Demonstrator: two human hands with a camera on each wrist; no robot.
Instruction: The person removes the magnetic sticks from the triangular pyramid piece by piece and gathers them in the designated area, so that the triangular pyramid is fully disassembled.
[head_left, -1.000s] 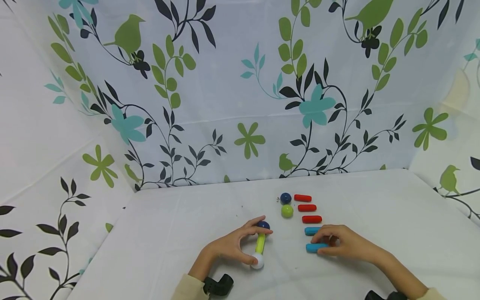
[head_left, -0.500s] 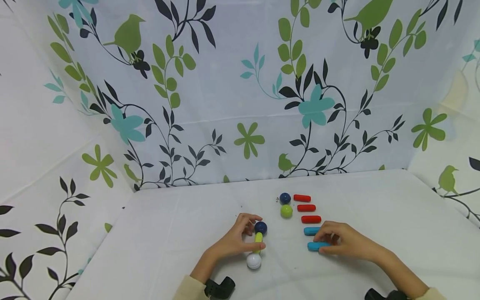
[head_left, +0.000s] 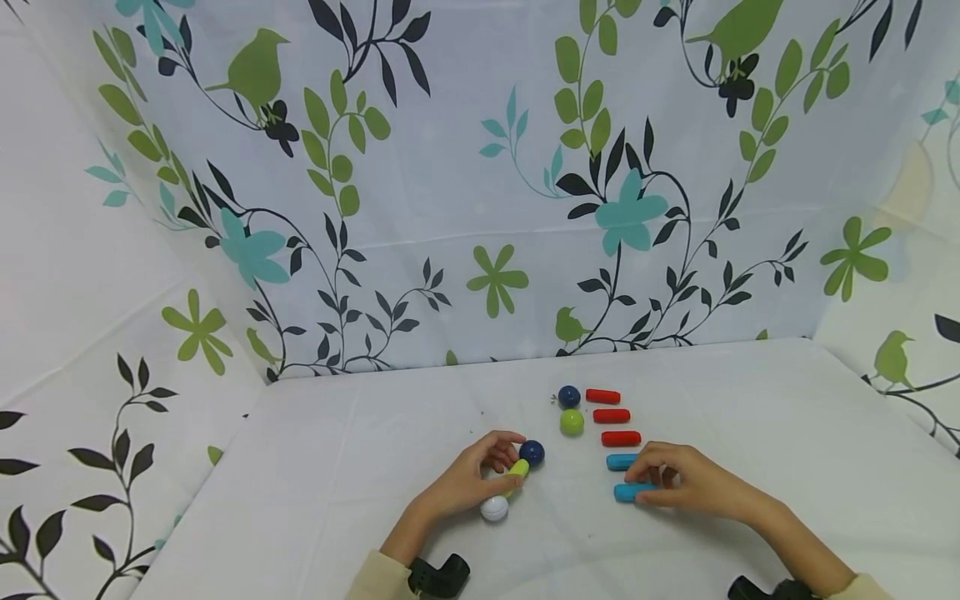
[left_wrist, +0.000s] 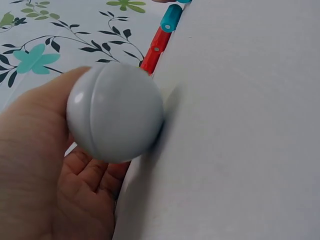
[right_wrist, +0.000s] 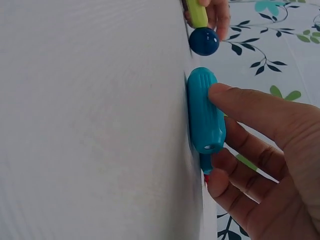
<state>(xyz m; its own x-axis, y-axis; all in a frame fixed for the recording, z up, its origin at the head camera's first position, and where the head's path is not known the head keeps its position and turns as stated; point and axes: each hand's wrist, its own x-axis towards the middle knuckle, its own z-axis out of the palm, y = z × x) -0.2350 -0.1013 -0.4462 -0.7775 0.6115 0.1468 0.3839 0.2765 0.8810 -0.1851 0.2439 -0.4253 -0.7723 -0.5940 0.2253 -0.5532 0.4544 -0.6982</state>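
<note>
In the head view my left hand point(head_left: 463, 485) pinches a yellow-green rod point(head_left: 521, 468) between thumb and curled fingers. A navy ball point(head_left: 532, 453) is at the rod's far end and a white ball point(head_left: 494, 508) at its near end. The white ball point(left_wrist: 117, 114) fills much of the left wrist view and hides the rod there. On the right, my right hand point(head_left: 701, 485) holds a blue rod point(right_wrist: 204, 107) low at the table, thumb on one side and bent fingers on the other. Another blue rod point(head_left: 621, 462) lies just beyond it, partly behind the fingers.
Red rods point(head_left: 621, 438) lie in a column beyond the blue ones. Left of them sit a loose navy ball point(head_left: 569, 397) and a lime-green ball point(head_left: 572, 422). A white cloth covers the table point(head_left: 360, 442), and a patterned curtain point(head_left: 420, 192) hangs behind.
My left fingers shifted from spanning both balls to the rod between them. The ball-and-rod piece has turned, its white end swinging left and its navy end right. My right hand has barely moved.
</note>
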